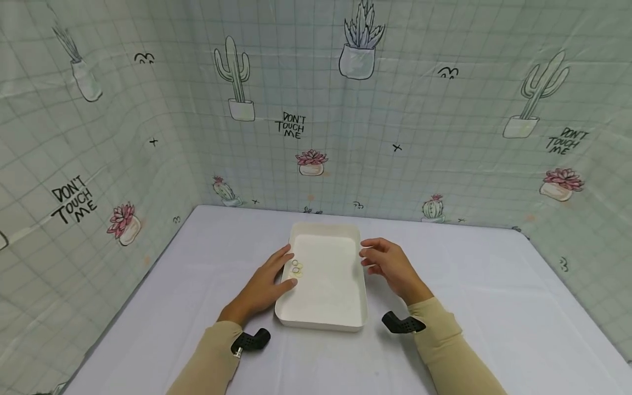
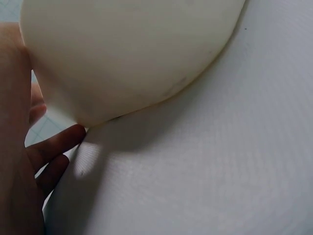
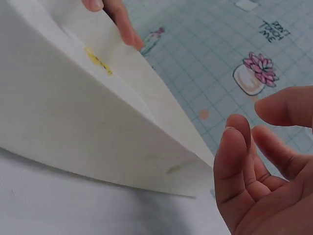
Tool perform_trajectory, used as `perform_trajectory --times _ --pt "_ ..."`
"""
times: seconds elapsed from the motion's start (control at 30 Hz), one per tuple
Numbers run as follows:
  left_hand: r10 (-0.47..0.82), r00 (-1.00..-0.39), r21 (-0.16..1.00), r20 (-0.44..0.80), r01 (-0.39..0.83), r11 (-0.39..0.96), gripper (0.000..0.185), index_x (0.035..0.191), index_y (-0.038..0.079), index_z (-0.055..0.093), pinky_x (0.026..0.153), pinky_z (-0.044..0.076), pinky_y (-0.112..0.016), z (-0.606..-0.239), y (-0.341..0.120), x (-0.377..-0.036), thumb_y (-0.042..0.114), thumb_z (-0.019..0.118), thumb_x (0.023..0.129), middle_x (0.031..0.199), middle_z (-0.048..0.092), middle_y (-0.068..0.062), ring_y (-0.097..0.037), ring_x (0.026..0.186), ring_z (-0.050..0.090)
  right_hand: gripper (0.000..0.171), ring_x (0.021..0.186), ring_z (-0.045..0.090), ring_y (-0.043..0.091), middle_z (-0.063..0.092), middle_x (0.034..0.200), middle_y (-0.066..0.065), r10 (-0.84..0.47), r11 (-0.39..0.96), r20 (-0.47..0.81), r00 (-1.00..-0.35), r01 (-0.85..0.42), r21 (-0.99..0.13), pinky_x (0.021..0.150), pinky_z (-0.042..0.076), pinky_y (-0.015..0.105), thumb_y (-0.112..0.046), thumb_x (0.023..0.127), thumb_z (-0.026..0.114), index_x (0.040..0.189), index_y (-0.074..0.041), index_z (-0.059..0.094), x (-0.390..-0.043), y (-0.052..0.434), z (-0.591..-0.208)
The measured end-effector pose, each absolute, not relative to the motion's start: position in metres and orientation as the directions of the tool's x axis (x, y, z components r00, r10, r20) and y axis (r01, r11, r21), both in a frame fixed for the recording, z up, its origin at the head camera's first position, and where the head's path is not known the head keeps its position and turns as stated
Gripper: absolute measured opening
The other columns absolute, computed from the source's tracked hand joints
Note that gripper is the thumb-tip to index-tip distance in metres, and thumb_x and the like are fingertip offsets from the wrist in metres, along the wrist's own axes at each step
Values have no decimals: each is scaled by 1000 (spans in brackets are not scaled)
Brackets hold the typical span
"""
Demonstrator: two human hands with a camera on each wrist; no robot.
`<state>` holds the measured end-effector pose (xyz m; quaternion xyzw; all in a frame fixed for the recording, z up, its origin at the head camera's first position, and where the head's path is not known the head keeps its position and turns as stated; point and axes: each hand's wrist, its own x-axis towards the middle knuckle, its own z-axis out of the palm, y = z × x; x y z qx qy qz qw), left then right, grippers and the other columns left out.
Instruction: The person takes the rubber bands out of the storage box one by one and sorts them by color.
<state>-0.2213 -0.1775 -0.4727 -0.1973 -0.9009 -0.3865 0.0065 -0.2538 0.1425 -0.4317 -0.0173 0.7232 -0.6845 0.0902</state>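
I take the white tray [image 1: 323, 285] as my reference landmark; it sits flat on the white-covered table [image 1: 494, 307], near the middle and slightly toward the back wall.

Left of the tray: my left hand [image 1: 264, 285] lies against the tray's left wall. In the head view its fingers [image 1: 281, 258] are extended along the outside of the rim, and the thumb tip rests on the rim's top edge. The fingers are straight, not wrapped round the wall, so I read the hand as spread flat in contact with the tray. The left wrist view shows the tray's rounded corner [image 2: 132, 54] close above the table cloth, with fingertips [image 2: 56, 147] just beneath it.

Inside the tray: a small cluster of pale yellow pieces [image 1: 297, 266] lies on the floor of the tray, close to the left wall and just beside my left thumb. I cannot tell what they are. The right wrist view shows them as a yellow streak [image 3: 98, 61] beyond the near wall.

Right of the tray: my right hand [image 1: 390, 263] is held just beside the tray's right wall. Its fingers [image 3: 239, 166] are loosely bent and spread, holding nothing. I cannot tell whether a fingertip touches the rim.
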Motion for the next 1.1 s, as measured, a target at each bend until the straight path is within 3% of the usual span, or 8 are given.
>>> perform_trajectory --times 0.4,0.73,1.1 --pt "356 -917 700 178 373 609 71 156 9 38 117 24 -55 -474 -178 -222 37 64 96 165 20 6 -24 150 21 33 83 64 20 61 110 21 -189 36 -71 -979 65 -997 68 57 30 -14 95 65 124 1 58 -258 121 -426" --pt "347 -922 703 171 361 612 71 155 8 38 116 24 -57 -475 -179 -220 36 65 96 165 21 3 -27 150 21 35 86 66 21 66 102 10 -247 62 -81 -966 67 -996 72 56 31 -16 97 64 126 1 59 -266 102 -424" --pt "350 -921 708 170 362 606 69 154 9 40 116 24 -55 -474 -178 -221 35 65 96 165 22 5 -25 150 22 40 87 65 21 66 112 21 -285 136 -130 -950 94 -986 74 55 31 -14 98 62 132 6 56 -279 83 -426"
